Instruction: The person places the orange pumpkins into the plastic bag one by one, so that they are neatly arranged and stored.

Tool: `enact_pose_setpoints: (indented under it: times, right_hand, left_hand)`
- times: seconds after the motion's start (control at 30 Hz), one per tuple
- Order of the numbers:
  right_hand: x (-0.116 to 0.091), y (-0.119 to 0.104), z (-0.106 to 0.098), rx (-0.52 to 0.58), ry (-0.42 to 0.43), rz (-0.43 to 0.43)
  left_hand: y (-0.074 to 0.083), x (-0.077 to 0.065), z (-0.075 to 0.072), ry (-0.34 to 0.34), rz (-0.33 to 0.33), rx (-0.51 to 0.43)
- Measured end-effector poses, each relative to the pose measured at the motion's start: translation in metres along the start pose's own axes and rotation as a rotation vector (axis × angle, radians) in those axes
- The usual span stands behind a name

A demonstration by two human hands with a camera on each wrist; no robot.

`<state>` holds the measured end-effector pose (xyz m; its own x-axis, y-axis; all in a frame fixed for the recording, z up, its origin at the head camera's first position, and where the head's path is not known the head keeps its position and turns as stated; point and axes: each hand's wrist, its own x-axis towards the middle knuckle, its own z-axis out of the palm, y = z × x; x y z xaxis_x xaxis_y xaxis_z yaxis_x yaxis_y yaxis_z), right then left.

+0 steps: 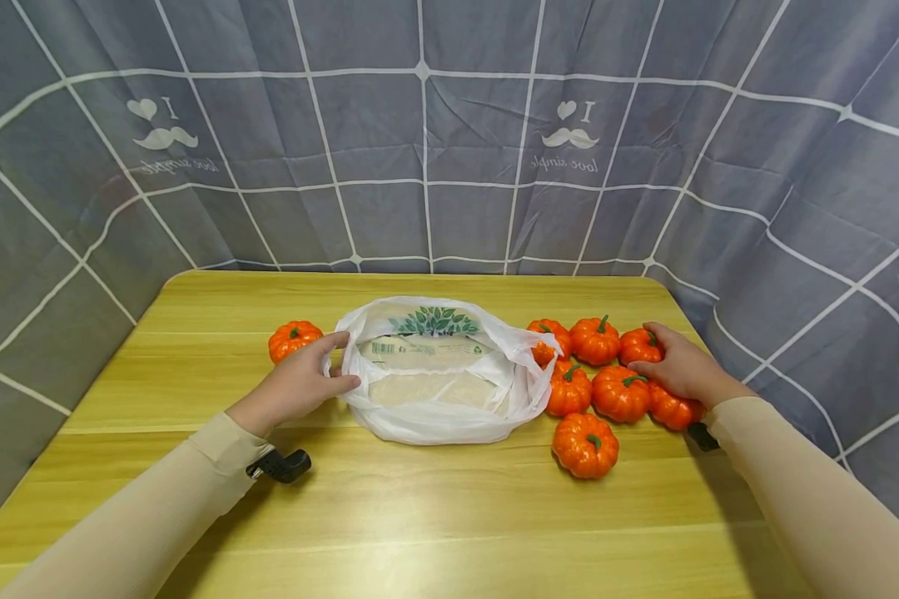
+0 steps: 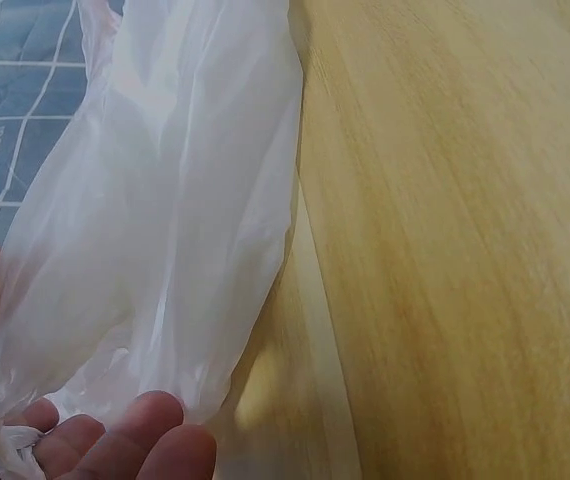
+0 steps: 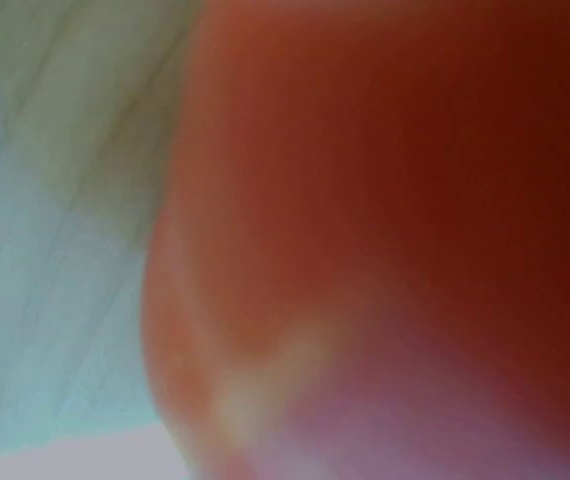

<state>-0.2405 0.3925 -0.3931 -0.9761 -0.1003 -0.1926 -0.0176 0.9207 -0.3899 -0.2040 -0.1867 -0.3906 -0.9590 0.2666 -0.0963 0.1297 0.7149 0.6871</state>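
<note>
A white plastic bag [image 1: 434,426] with a green leaf print lies with its mouth spread wide, its beige inner base showing. At its left rim, my left hand [image 1: 292,389] grips the thin plastic between thumb and fingers. In the left wrist view the bunched plastic [image 2: 20,440] passes among the curled fingers [image 2: 140,430]. On the right, my right hand [image 1: 685,366] holds a small orange pumpkin [image 1: 633,346] at the back of a cluster, thumb on its near side. The right wrist view is filled by a blurred orange pumpkin [image 3: 365,170].
Several more orange pumpkins with green stems crowd right of the bag, including one nearer the front [image 1: 586,449]. A lone pumpkin [image 1: 290,337] sits behind my left hand. The wooden table [image 1: 419,516] is bounded by a grey checked curtain [image 1: 464,133].
</note>
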Motion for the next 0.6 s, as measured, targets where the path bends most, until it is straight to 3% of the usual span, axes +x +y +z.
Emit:
enact_pose_setpoints:
  times: [0.6]
  right_hand:
    - [0.0004, -0.0034, -0.0068, 0.023, 0.069, 0.008]
  left_hand:
    - [-0.0027, -0.0017, -0.0021, 0.017, -0.002, 0.023]
